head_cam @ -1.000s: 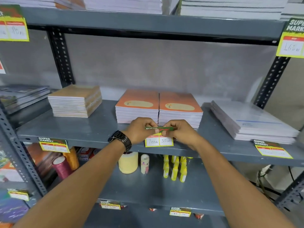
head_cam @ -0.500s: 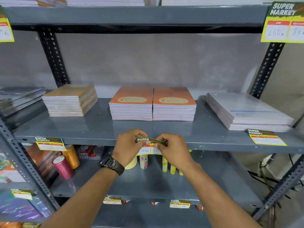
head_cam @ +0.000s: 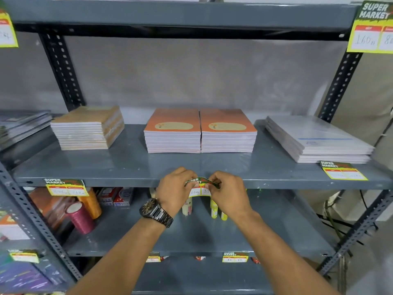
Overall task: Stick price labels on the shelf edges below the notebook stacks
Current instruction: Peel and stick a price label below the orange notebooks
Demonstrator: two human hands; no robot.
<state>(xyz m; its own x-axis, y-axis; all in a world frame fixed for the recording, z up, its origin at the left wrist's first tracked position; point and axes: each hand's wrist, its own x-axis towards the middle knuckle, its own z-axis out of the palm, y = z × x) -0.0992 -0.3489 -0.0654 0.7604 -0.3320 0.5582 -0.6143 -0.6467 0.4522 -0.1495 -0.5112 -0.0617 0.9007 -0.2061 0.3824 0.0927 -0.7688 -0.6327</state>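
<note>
A price label is held at the front edge of the grey shelf, right below the two orange notebook stacks that sit side by side and touch each other. The label is pinched at its left end by the thumb and fingers of the left hand and at its right end by the thumb and fingers of the right hand. Both hands are closed around the label's ends, and the label is bent up in the middle like a small arch. Its top part is dark green with the words SUPER MARKET, and its lower part is white with numbers that are partly hidden by the fingers. It cannot be told if the label is touching the shelf edge. A dark watch is worn on the left wrist. A brown notebook stack is seen to the left on the same shelf, and a label is stuck on the edge below it. A white notebook stack is seen to the right, with another label lying in front of it near the edge. On the shelf below, yellow bottles are seen under the hands, and a red spool stands to the left.
</note>
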